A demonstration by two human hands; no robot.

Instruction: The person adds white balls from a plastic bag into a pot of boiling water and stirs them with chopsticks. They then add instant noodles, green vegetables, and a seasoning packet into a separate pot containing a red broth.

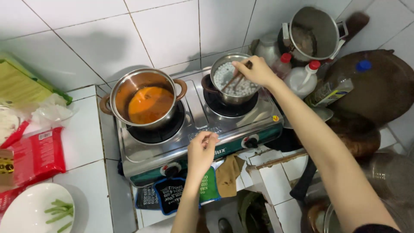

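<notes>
Two-burner gas stove [194,138], steel top, two black knobs on the front edge. Two pots on it, one per burner.

Right hand [256,71] closed around one pair of dark chopsticks [236,80], tips down in the small pot [233,82] on the right burner. That pot is full of small white balls in liquid.

Left hand [202,151] loosely curled, fingertips pinched together, hovering over the stove's front edge between the two knobs. Can't tell if it touches the stove; nothing visible in its grip.

Large pot [144,99] on the left burner: two handles, orange broth inside, untouched.

Behind the stove, right: three bottles – two with red caps [302,77], one with a blue cap [340,84] lying tilted. One empty steel pot [315,32] leaning against the wall tiles.

Left tabletop [84,138], white tile: one white plate [30,211] with a few green bean pieces, one red packet [36,155].

Cloths hang below the stove front, one potholder [170,196] among them.
</notes>
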